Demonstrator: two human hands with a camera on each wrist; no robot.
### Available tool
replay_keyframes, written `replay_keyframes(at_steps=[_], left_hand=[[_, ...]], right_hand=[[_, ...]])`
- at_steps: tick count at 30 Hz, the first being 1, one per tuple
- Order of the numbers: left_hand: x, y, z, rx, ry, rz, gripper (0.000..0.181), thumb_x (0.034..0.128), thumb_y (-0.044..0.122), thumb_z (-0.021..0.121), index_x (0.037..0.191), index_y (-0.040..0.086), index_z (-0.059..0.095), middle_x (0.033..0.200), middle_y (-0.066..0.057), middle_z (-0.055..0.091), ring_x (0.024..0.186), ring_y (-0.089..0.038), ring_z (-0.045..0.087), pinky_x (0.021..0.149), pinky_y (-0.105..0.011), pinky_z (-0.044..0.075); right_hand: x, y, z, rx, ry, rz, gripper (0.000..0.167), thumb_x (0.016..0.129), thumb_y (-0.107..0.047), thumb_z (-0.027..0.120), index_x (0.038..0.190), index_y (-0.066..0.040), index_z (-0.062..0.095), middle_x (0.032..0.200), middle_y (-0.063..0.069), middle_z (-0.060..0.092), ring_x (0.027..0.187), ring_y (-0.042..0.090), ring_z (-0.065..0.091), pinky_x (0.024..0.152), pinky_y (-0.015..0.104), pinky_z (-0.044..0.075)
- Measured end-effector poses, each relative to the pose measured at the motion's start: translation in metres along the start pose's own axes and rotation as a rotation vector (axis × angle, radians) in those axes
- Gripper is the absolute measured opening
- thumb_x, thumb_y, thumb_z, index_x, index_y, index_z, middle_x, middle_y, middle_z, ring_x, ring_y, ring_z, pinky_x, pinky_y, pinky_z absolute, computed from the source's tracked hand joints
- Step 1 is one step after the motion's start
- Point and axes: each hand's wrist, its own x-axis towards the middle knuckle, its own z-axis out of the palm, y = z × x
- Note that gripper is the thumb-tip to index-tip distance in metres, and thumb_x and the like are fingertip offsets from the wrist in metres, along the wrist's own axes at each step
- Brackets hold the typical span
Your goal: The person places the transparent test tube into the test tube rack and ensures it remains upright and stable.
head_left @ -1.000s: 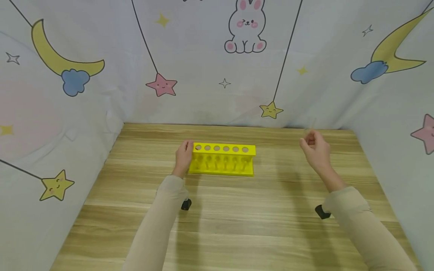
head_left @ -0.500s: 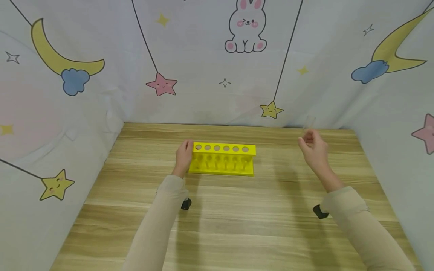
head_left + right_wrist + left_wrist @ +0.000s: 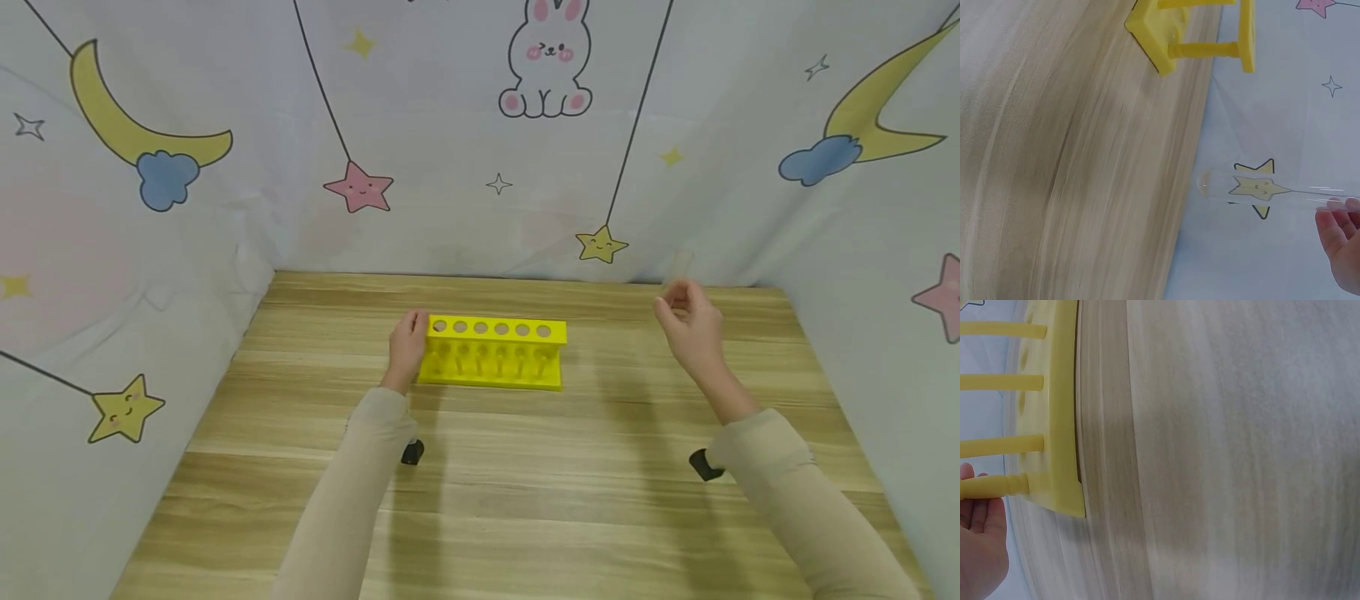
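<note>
1. Your right hand (image 3: 692, 329) has drifted a touch closer to the yellow rack (image 3: 491, 337) since a second ago, bringing the clear tube (image 3: 1282, 192) along; the rack and your left hand (image 3: 407, 342) look parked in the same spots.
2. Closest to you, on the near side of the rack: your beige left sleeve (image 3: 337, 500) and right sleeve (image 3: 795, 475), with a left black block (image 3: 412, 452) and a right black block (image 3: 707, 464) at the cuffs.
3. Wood-grain table (image 3: 495, 483) spreads out under and around the rack.
4. Left hand's at the rack's left end, fingers curled round the end post, so that's a real grip. Rack is upright, six round holes along its top shelf, pegs on the base.
5. Right hand's up in the air, well to the right of the rack, thumb and fingertips pinching the tube. Its rounded end points down, apart from the rack.
6. Way past the rack hangs white cloth (image 3: 435, 100) with a bunny (image 3: 547, 75), plus a pink star (image 3: 360, 187) off beyond the rack's left end.
</note>
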Motion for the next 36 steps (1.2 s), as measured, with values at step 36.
replay_keyframes(at_steps=[36], left_hand=[[0.001, -0.001, 0.001, 0.003, 0.009, 0.016, 0.04, 0.0954, 0.037, 0.031, 0.108, 0.007, 0.054, 0.09, -0.01, 0.051, 0.077, -0.02, 0.042, 0.068, -0.028, 0.035]], right_hand=[[0.0, -0.061, 0.005, 0.237, -0.006, -0.075, 0.018, 0.084, -0.003, 0.053, 0.097, 0.007, 0.046, 0.079, -0.013, 0.047, 0.077, -0.006, 0.05, 0.064, 0.006, 0.041]])
